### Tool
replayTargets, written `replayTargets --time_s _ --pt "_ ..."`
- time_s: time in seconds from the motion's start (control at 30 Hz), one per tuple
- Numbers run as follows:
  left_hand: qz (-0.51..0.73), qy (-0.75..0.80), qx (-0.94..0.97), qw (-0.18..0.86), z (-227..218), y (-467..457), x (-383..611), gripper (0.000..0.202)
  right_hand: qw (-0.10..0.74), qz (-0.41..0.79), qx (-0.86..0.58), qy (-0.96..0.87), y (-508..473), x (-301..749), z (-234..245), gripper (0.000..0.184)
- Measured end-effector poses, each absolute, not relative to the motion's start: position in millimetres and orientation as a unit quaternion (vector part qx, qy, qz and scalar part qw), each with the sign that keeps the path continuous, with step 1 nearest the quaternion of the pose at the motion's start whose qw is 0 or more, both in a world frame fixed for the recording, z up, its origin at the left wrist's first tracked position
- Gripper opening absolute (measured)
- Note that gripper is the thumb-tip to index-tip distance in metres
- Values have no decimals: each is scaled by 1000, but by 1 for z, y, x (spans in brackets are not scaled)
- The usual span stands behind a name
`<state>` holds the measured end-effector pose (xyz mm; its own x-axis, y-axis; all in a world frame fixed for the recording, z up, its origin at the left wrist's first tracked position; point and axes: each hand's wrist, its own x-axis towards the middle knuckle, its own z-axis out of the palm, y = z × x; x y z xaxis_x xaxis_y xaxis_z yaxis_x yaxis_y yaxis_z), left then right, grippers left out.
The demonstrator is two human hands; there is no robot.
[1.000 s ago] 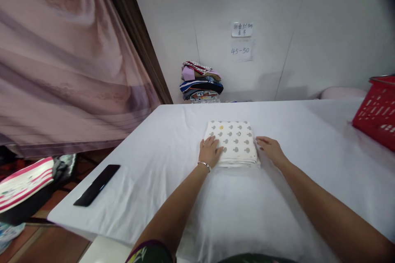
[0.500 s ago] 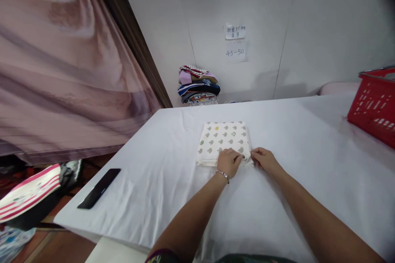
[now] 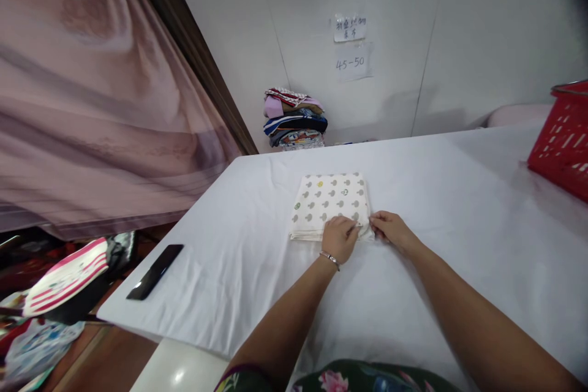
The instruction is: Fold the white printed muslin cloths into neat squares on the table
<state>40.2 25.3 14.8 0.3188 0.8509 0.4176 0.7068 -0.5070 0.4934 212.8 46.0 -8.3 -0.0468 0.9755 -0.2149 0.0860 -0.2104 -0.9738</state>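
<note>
A white folded cloth (image 3: 331, 196) printed with grey tree shapes and a few green and yellow ones lies flat on the white-covered table. My left hand (image 3: 339, 237), with a bracelet at its wrist, rests over the cloth's near edge, thumb and fingers closed on it. At the near right corner, my right hand (image 3: 389, 228) pinches the cloth's edge between thumb and fingers. Several layers show along the near side, and the corner by my right hand looks slightly loose.
A black phone-like slab (image 3: 155, 271) lies near the table's left edge. Stacked folded fabrics (image 3: 294, 119) stand against the wall beyond the table. A red basket (image 3: 563, 141) is at the far right. A pink curtain (image 3: 105, 104) hangs on the left.
The view has shifted slightly. Both hands stay at the cloth's near right corner, and my left fingers have spread a little over the edge.
</note>
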Motion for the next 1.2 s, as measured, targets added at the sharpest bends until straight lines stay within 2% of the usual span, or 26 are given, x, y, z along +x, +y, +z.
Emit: replayTargets --time_s 0.13,0.33,0.57,0.9,1.03,1.2 --pt "355 509 778 98 13 26 46 16 399 553 -555 -477 45 213 -6 20" --pt "271 498 822 56 8 19 51 18 365 574 -550 -484 44 216 -4 16" --pt "315 507 799 69 7 16 50 18 338 589 -545 -492 43 216 0 22" --pt "366 519 765 108 7 15 53 16 404 515 -563 -505 46 202 -10 13" --pt "350 508 782 95 6 13 52 17 405 526 -544 -513 45 202 -6 13" --pt "421 508 740 132 9 16 51 16 390 543 -537 -514 45 202 -6 17"
